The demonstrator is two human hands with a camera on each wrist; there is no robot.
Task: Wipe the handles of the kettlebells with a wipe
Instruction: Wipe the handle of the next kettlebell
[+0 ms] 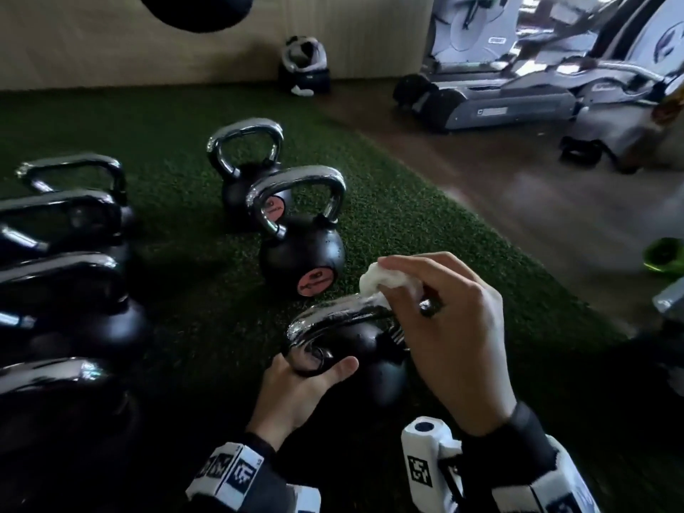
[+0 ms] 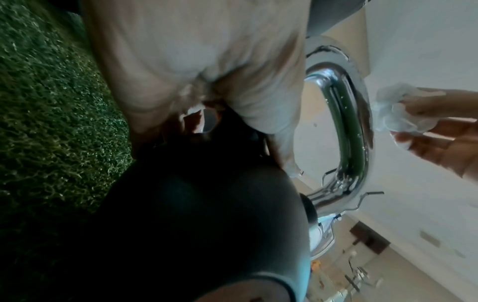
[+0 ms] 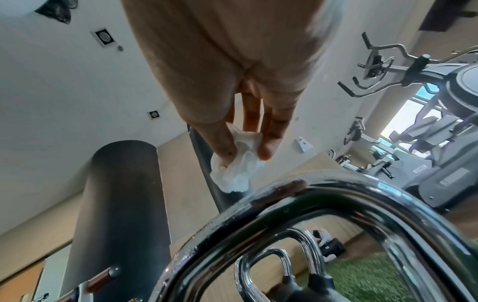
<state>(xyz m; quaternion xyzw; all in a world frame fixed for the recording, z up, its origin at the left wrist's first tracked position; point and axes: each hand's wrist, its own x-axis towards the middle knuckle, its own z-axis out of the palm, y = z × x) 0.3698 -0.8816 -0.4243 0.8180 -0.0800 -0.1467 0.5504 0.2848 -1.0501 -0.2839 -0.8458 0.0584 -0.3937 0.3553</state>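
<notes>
A black kettlebell (image 1: 355, 357) with a chrome handle (image 1: 333, 318) stands on the green turf right in front of me. My left hand (image 1: 318, 368) grips the foot of the handle's left leg, thumb across the front. My right hand (image 1: 392, 281) pinches a crumpled white wipe (image 1: 370, 283) at the handle's top bar; whether it touches the chrome is unclear. The left wrist view has the handle (image 2: 346, 130) with the wipe (image 2: 393, 114) beside its outer edge. In the right wrist view the wipe (image 3: 238, 169) hangs just over the handle (image 3: 310, 194).
Two more kettlebells (image 1: 303, 253) (image 1: 244, 168) stand in a row beyond the near one. Several larger ones (image 1: 63, 253) line the left. Gym machines (image 1: 518, 98) stand on the wood floor at the back right, a bag (image 1: 303, 68) sits by the wall, and a black punching bag (image 3: 116, 204) hangs nearby.
</notes>
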